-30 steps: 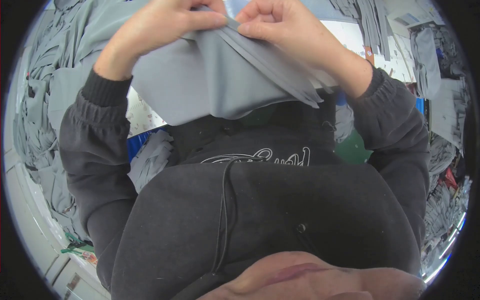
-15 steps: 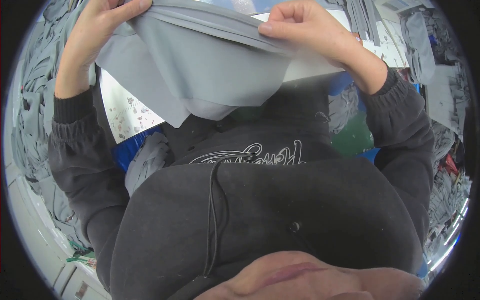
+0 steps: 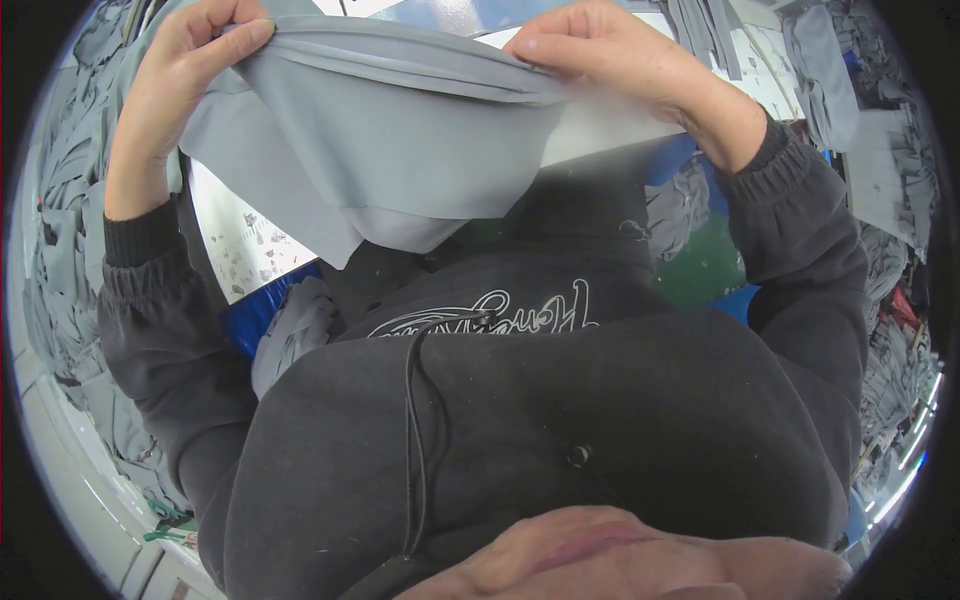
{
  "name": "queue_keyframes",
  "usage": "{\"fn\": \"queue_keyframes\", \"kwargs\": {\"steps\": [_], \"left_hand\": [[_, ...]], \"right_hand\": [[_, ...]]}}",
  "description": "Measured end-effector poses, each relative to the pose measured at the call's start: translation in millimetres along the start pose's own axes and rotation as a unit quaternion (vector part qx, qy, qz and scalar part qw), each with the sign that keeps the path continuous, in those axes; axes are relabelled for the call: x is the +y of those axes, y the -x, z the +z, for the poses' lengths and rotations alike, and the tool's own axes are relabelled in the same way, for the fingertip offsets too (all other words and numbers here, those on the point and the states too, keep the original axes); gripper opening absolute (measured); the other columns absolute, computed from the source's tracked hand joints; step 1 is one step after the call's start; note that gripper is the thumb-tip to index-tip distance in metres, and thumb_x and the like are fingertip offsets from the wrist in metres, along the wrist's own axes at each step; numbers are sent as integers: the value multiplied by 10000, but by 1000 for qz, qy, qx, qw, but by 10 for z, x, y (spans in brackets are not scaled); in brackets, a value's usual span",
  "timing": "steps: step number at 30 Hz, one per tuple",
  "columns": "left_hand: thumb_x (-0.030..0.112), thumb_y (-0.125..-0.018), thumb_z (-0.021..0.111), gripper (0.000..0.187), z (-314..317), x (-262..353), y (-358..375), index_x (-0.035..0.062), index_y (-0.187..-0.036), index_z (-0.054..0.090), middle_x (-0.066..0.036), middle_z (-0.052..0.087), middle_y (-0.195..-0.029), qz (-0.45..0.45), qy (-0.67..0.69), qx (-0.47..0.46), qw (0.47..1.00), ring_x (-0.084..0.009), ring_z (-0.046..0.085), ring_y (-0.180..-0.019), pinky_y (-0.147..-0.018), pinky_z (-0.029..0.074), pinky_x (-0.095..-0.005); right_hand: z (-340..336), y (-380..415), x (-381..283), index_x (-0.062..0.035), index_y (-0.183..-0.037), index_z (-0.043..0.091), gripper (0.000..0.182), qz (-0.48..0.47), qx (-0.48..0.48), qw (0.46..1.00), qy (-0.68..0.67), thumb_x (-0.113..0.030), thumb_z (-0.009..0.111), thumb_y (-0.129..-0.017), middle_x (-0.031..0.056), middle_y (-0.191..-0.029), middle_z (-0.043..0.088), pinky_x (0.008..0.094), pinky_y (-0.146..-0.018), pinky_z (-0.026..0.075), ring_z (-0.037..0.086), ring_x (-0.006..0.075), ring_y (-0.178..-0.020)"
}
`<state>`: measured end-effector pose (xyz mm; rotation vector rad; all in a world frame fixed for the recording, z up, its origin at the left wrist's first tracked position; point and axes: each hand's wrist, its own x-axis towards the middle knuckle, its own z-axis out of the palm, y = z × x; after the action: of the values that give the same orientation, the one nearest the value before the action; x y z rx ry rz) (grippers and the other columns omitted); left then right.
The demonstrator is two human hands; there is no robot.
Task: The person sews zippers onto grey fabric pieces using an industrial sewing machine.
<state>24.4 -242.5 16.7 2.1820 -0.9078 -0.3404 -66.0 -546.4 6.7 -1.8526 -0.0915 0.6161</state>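
Observation:
A piece of grey fabric (image 3: 400,130) is stretched between my two hands, with a folded, seam-like band along its upper edge. My left hand (image 3: 205,45) pinches the upper left end of this band between thumb and fingers. At the other end, my right hand (image 3: 590,45) is closed on the band, its thumb lying along the edge. Below the band the cloth hangs in loose folds toward my lap, over the near edge of a white work table (image 3: 235,230). Part of the fabric beyond my left hand runs out of sight.
Piles of grey fabric (image 3: 75,240) line the left side. More grey cloth (image 3: 825,80) hangs at the upper right, with heaped pieces (image 3: 890,370) below. Crumpled grey cloth (image 3: 295,330) lies by a blue surface (image 3: 255,315) near my left side. Small printed marks dot the table.
Both hands still hold the fabric. In the view, my left hand sits slightly lower, and my right hand and the cloth have shifted a little to the left.

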Motion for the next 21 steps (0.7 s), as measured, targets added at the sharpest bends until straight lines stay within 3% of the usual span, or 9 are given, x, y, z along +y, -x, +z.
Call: {"fn": "queue_keyframes", "kwargs": {"steps": [2,8,10,14,17,21], "left_hand": [[268,-901,592,162,-15,-9,5,124,-827,588,63,531,-817,4,1,3,1000,-57,463,-764,-726,343,-222],[273,-907,582,174,-197,193,-94,124,-817,580,64,513,-802,15,4,13,1000,-54,446,-748,-714,334,-220],[275,-909,579,178,-233,219,-98,124,-814,577,64,508,-796,19,4,19,1000,-53,441,-742,-710,331,-219],[278,-913,572,187,-287,247,-76,124,-807,572,65,496,-786,25,7,28,999,-51,429,-732,-702,324,-217],[281,-916,567,193,-307,255,-62,124,-803,568,65,487,-778,29,9,33,999,-50,421,-723,-696,320,-216],[284,-920,560,202,-332,252,-38,124,-796,563,66,476,-767,34,12,39,999,-48,410,-713,-687,314,-215]], "right_hand": [[0,10,-28,-96,-846,703,299,6,-6,1000,3,-284,486,-929,-69,-726,596,166,-611,336,460,27,-645],[72,95,-192,-136,-872,694,139,29,12,999,2,-250,616,-858,-65,-818,630,183,-732,398,540,43,-760],[87,103,-204,-136,-826,679,120,17,30,999,18,-241,629,-854,-73,-770,615,174,-691,384,523,29,-722],[116,101,-193,-134,-677,606,187,-2,79,996,40,-210,662,-838,-82,-674,584,162,-610,359,498,6,-642],[102,119,-196,-159,-642,551,242,2,86,995,42,-244,666,-838,-95,-644,544,165,-583,322,456,3,-616],[82,120,-188,-151,-709,587,139,10,69,997,21,-195,645,-827,-73,-668,580,158,-605,357,501,11,-630]]}}
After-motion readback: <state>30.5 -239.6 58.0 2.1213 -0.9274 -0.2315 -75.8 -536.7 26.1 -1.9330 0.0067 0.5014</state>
